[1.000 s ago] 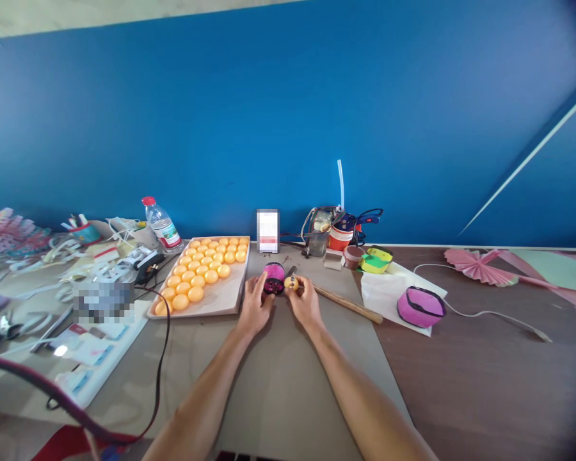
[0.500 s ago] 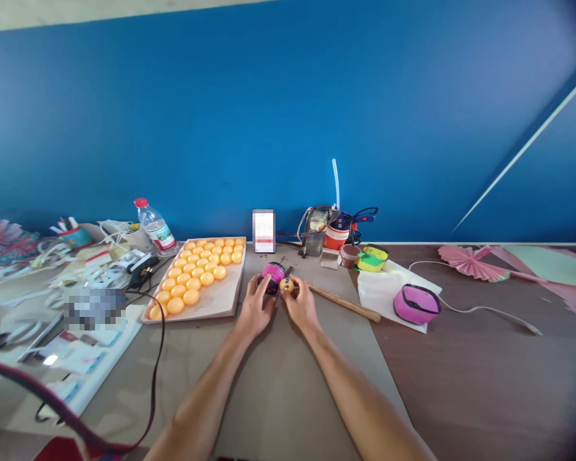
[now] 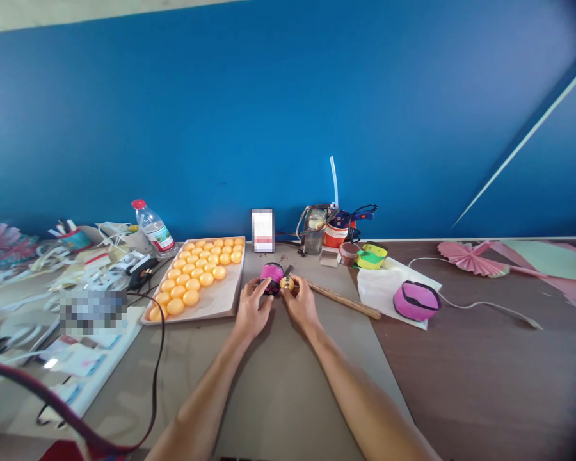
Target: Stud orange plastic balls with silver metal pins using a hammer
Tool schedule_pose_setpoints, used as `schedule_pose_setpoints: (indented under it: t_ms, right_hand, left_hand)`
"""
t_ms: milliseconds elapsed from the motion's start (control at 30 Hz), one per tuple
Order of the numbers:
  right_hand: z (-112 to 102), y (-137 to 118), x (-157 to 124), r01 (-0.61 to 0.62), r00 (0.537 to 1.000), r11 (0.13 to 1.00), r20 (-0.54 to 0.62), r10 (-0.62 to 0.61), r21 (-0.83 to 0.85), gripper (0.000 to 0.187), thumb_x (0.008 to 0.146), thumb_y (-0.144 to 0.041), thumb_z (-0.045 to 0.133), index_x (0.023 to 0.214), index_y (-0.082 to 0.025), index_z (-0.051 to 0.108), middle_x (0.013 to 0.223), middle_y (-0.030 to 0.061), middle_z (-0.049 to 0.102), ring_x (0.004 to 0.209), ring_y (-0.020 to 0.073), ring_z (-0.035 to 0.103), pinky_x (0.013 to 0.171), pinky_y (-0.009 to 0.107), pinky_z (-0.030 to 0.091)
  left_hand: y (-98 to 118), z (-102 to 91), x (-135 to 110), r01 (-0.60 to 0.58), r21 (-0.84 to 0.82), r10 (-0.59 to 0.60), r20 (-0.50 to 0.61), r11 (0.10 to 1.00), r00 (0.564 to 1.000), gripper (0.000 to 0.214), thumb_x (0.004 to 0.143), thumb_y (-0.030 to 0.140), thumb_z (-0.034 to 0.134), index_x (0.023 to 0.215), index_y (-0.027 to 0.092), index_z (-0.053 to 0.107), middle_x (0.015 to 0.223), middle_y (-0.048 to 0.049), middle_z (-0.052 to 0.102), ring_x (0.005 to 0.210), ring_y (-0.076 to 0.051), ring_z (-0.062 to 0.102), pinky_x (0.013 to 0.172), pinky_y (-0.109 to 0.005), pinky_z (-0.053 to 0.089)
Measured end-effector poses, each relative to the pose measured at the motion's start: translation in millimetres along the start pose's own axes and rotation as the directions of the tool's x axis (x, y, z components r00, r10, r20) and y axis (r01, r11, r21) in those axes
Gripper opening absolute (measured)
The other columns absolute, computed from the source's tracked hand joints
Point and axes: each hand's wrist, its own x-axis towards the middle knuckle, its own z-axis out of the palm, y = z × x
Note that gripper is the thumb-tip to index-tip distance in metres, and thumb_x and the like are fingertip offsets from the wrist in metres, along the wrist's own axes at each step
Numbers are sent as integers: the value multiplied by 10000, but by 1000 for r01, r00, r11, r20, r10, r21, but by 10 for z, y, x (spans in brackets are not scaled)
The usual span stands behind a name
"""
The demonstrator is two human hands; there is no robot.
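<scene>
My left hand (image 3: 250, 310) is curled around a small pink and black round object (image 3: 271, 276) on the grey mat (image 3: 278, 378). My right hand (image 3: 301, 305) pinches a small orange ball with dark marks (image 3: 287, 283), held right against the pink object. Both forearms reach in from the bottom of the view. A tray (image 3: 221, 301) with several orange balls (image 3: 192, 282) lies just left of my left hand.
A wooden stick (image 3: 348, 301) lies right of my right hand. Beyond it, a pink pouch (image 3: 416, 301) rests on white paper. Cups, tools and a glue stick (image 3: 335, 186) stand by the blue wall, with a water bottle (image 3: 152, 227), a black cable (image 3: 159, 346) and clutter at left.
The orange ball in my right hand has closed in against the pink object. The view has shifted slightly; the hands stay in the same spot.
</scene>
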Motion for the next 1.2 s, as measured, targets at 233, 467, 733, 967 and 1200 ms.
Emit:
schedule_pose_setpoints:
  t_ms: [233,467,733,967,1200]
  right_hand:
    - [-18,30,14,34,997,998,-74,-37,-47,304,699,-270,561,981,-159,551,946,87,577,840,195,553,772,329,458]
    - [-49,-153,-87,233,972,972,-26,-233,5,268,748,-291,554,988,-173,540,933,67,554,769,149,537,657,268,466]
    - [-40,-251,-174,253,964,967,87,-252,1,249,731,-310,591,936,-179,537,841,22,547,678,116,508,625,241,449]
    - [-20,-252,-204,246,954,969,176,-241,-8,231,736,-296,582,932,-178,550,840,27,553,686,124,504,645,252,448]
    - [-52,-234,-182,242,905,969,348,-244,50,307,785,-263,515,1085,-197,533,1047,68,562,666,106,542,651,257,487]
  left_hand:
    - [-12,41,1,41,-157,-43,-8,987,999,458,804,210,490,1256,211,420,1224,-113,474,1149,-226,449,958,-408,392]
    - [14,42,-5,54,-124,-73,-153,991,986,367,764,180,530,1125,199,472,1065,-100,501,976,-216,519,850,-400,454]
    - [186,-86,7,129,-301,-150,-46,945,988,213,841,254,425,1008,196,542,932,-71,588,806,-173,578,731,-308,479]
    - [185,-110,33,303,-585,-254,167,752,953,378,837,437,428,1063,175,580,965,-72,636,850,-195,593,742,-305,478]
    - [90,-89,79,382,-744,-444,129,548,887,371,777,495,500,871,153,605,718,-21,598,567,-114,525,507,-219,433]
